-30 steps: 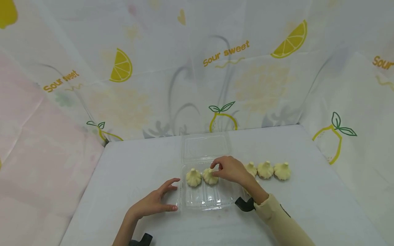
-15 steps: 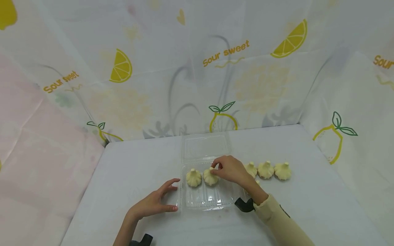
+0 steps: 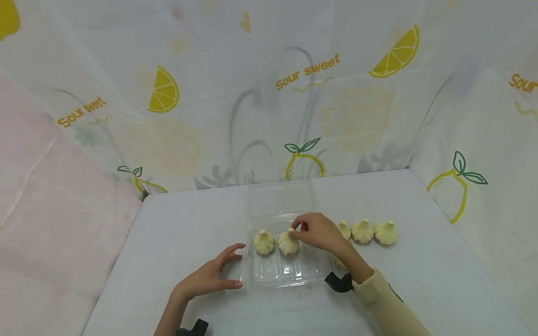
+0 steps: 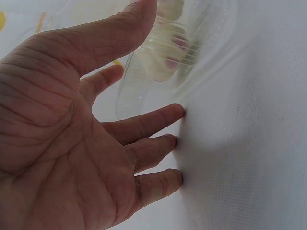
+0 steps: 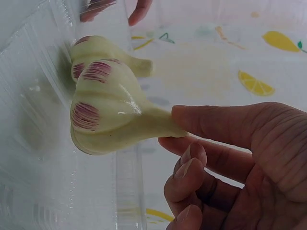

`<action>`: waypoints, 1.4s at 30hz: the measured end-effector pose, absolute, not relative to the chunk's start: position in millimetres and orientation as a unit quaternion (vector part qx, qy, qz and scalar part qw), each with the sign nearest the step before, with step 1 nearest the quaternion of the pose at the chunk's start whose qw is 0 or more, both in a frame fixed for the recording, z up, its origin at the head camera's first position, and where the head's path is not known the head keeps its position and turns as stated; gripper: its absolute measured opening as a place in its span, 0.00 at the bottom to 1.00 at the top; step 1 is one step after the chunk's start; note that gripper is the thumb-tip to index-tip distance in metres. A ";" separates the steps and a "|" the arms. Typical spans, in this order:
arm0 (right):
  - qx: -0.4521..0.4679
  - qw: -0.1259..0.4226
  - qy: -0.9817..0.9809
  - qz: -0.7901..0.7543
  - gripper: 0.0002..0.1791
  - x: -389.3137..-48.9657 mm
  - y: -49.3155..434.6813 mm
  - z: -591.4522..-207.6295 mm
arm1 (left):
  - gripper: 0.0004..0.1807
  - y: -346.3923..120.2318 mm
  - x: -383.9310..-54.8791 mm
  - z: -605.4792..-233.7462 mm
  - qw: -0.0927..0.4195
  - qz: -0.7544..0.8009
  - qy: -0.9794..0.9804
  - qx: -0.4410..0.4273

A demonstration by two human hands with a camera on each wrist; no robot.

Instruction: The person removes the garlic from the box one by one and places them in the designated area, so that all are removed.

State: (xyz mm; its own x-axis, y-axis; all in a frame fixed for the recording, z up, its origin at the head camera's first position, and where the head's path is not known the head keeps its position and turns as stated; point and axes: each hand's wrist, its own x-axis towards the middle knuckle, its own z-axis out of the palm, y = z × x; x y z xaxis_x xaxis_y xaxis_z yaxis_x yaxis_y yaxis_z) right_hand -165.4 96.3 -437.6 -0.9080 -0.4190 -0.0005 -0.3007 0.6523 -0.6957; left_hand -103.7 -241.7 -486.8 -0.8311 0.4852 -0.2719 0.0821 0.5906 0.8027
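Note:
My right hand point(image 3: 317, 231) pinches the stem of a cream garlic bulb point(image 5: 103, 110) between thumb and forefinger; purple streaks mark its base. The bulb is in a clear plastic clamshell box point(image 3: 308, 273), tilted in the right wrist view, its stem toward my fingers. Beside it on the left sits a second garlic bulb point(image 3: 264, 243). My left hand point(image 3: 212, 277) lies at the box's left edge with thumb and fingers spread, holding nothing. In the left wrist view three fingertips rest on the white cloth, and bulbs show through the box wall point(image 4: 139, 91).
The box's lid point(image 3: 281, 201) lies folded back toward the rear wall. Right of the box, several garlic bulbs point(image 3: 363, 232) stand in a row, and another is mostly hidden behind my right wrist. A lemon-print cloth point(image 3: 235, 93) hangs behind the table.
My right hand and the pinched garlic bulb have shifted very slightly to the right. The left hand stays where it was.

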 end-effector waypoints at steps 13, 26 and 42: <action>-0.205 0.067 0.897 -0.387 0.04 -157.5 111.5 -423.5 | 0.48 -241.2 -104.3 -486.9 0.242 0.421 0.859 0.161; -0.218 0.059 0.878 -0.422 0.05 -153.8 135.2 -416.7 | 0.49 -239.9 -103.6 -484.4 0.242 0.422 0.858 0.163; -0.180 0.047 0.878 -0.441 0.05 -146.2 167.5 -402.3 | 0.49 -238.9 -103.5 -484.1 0.244 0.421 0.859 0.159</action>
State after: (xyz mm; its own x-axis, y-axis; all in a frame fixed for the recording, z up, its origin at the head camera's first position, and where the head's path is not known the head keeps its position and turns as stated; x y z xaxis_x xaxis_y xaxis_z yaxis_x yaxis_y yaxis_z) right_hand -146.2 167.5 -402.3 -0.9310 -0.3567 0.0767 -0.2746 0.5467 -0.7910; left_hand -103.5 -238.9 -484.1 -0.8303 0.4791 -0.2848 0.0690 0.5954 0.8005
